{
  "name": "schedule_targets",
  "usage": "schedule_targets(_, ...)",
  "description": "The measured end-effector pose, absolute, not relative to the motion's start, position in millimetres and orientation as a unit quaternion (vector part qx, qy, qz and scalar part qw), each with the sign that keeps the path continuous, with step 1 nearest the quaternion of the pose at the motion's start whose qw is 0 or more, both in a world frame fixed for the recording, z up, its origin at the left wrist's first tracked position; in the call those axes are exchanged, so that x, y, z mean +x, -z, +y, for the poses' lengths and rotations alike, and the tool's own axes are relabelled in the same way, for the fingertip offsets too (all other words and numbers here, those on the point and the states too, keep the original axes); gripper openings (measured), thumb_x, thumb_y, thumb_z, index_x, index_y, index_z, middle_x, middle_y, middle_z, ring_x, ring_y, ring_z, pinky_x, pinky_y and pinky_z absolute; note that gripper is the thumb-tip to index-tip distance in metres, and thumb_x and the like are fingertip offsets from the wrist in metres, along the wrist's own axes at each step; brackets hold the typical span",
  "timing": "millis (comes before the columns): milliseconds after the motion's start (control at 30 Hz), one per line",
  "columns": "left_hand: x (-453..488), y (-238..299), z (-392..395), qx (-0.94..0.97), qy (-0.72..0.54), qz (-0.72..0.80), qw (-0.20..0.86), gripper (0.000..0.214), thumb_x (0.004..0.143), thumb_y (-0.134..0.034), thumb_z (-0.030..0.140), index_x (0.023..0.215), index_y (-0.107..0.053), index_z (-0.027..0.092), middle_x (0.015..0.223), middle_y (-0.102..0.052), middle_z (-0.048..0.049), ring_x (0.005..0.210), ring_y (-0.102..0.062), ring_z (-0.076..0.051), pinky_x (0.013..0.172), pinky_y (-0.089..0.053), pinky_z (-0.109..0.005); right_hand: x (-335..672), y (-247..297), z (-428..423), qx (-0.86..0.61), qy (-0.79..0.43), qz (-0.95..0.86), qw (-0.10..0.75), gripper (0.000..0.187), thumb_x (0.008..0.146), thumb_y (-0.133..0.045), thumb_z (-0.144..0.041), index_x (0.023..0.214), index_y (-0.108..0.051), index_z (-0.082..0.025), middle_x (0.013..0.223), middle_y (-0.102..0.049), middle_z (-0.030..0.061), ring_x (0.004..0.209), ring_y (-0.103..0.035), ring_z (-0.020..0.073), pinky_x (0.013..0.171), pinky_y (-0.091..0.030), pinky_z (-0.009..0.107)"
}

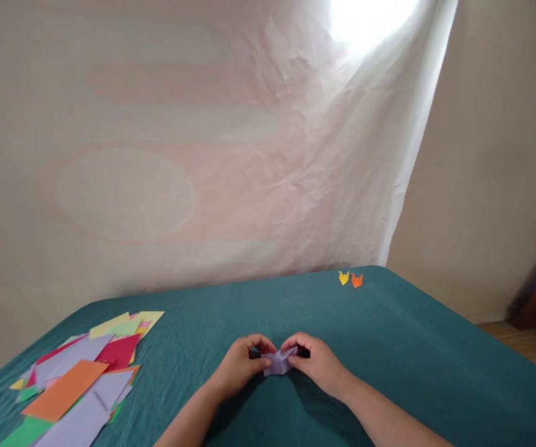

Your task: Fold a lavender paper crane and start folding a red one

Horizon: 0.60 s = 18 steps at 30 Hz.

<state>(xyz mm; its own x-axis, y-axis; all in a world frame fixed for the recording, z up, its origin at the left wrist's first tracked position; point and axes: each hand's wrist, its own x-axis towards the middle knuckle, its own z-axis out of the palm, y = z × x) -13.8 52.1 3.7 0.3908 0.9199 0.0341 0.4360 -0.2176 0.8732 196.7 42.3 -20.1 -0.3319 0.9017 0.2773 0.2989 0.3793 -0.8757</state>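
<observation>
Between my two hands is a small piece of folded purple paper, just above the green cloth near the middle of the table. My left hand pinches its left end between thumb and fingers. On the other end, my right hand has a similar pinch with thumb and forefinger. The paper shows creases and raised points at the top. Parts of its edges are hidden behind my fingertips.
A loose pile of coloured paper sheets covers the left side of the green table. At the far right edge lie a yellow folded paper figure and an orange one. A pale curtain hangs behind.
</observation>
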Motion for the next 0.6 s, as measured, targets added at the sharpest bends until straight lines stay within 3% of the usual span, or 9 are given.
schedule_targets(267, -10.9, -3.8, 50.2, 0.743, -0.304, 0.45, 0.391, 0.019, 0.066, -0.058, 0.011, 0.08, -0.07, 0.016, 0.078, -0.066, -0.0026, 0.073, -0.056, -0.016, 0.066, -0.039, -0.023, 189.4, 19.9, 35.1, -0.404, -0.277, -0.77, 0.409, 0.023, 0.07, -0.062, -0.008, 0.088, -0.066, -0.021, 0.088, -0.062, 0.0016, 0.088, -0.055, 0.0173, 0.08, -0.042, 0.028)
schedule_targets(400, -12.5, -4.5, 49.9, 0.749, -0.308, 0.446, 0.381, 0.023, 0.064, -0.058, 0.011, 0.083, -0.07, 0.017, 0.081, -0.067, -0.0027, 0.077, -0.057, -0.017, 0.068, -0.04, -0.024, 187.3, 20.4, 33.3, -0.412, -0.28, -0.757, 0.423, 0.031, 0.07, -0.06, -0.005, 0.095, -0.063, -0.023, 0.091, -0.062, 0.0006, 0.087, -0.056, 0.0164, 0.079, -0.042, 0.027)
schedule_targets(600, -13.8, 1.1, 50.5, 0.735, -0.298, 0.462, 0.397, 0.025, 0.063, -0.061, 0.013, 0.086, -0.07, 0.016, 0.083, -0.066, -0.0026, 0.07, -0.055, -0.014, 0.065, -0.041, -0.023, 186.6, 24.9, 36.8, -0.415, -0.296, -0.758, 0.408, 0.025, 0.07, -0.058, -0.003, 0.084, -0.065, -0.023, 0.084, -0.063, -0.0004, 0.083, -0.057, 0.0165, 0.076, -0.043, 0.027)
